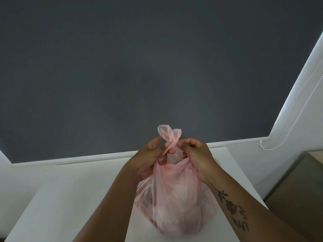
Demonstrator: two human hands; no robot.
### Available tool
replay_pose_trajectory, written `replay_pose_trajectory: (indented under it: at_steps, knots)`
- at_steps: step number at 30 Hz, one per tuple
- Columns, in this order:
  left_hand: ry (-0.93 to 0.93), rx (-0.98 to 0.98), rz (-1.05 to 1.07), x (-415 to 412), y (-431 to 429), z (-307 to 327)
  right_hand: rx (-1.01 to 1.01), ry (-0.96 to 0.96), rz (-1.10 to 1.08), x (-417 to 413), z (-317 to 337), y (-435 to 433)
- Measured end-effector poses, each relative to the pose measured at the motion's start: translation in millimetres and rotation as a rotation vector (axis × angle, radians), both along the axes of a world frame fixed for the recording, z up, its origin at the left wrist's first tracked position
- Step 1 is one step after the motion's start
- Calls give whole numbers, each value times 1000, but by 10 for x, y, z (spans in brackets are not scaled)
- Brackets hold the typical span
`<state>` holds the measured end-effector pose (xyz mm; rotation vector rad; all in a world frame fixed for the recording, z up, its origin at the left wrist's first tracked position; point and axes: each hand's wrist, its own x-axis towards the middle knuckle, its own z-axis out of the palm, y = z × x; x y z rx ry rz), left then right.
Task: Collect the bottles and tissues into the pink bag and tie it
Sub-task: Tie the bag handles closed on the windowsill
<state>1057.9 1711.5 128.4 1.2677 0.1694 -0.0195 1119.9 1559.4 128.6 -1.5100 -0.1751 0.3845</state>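
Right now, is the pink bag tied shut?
Not quite. The pink bag gapes below its crossed handles, which left hand and right hand pinch.

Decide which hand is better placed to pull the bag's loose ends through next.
Probably the right hand: its fingertips curl just beside the loose ends of the pink bag, while the left hand pinches the twist below them and can anchor it.

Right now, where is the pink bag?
In the head view, the pink bag sits low in the middle on the white table, its handles pinched between the left hand and right hand.
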Motion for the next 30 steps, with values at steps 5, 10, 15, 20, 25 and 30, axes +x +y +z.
replay_pose_trajectory:
  at_steps: [5, 10, 15, 20, 25, 30]
  knots:
    - [26, 3, 50, 39, 6, -6, -27, -27, 68, 6, -5, -6]
    - [8, 29, 163, 85, 46, -43, -14, -34, 65, 40, -16, -9]
    - [21, 73, 230, 114, 16, -79, 42, -71, 142, 60, -34, 4]
    - [5, 119, 231, 109, -8, -94, 42, -109, 121, 45, 17, 20]
    - [-11, 167, 270, 115, 3, -127, 88, -109, -12, 37, -38, 49]
    - [-42, 251, 283, 100, 15, -128, 41, -223, -171, 27, -50, 132]
